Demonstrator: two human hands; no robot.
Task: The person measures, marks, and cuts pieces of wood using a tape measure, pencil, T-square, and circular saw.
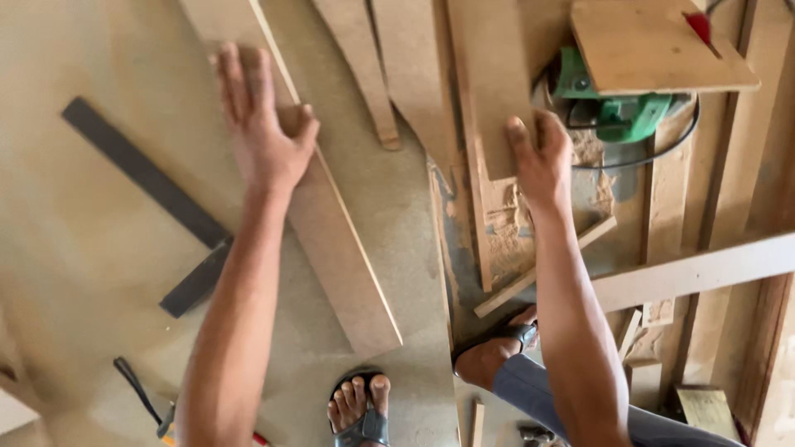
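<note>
My left hand [263, 124] lies flat, fingers apart, on a long brown board [331, 232] that runs diagonally across the floor. My right hand [542, 157] grips the near end of a shorter brown board [489, 74] that points away from me. A green power saw [617, 112] sits just right of that hand, partly under a square wooden panel [654, 45]. Sawdust [509, 223] is piled below the right hand.
A black metal square [157, 194] lies on the floor at left. More boards [364, 58] lean at top centre. A pale batten [696, 269] and wood strips lie at right. My sandalled feet [360, 406] stand at the bottom, with an orange-handled tool [166, 426] nearby.
</note>
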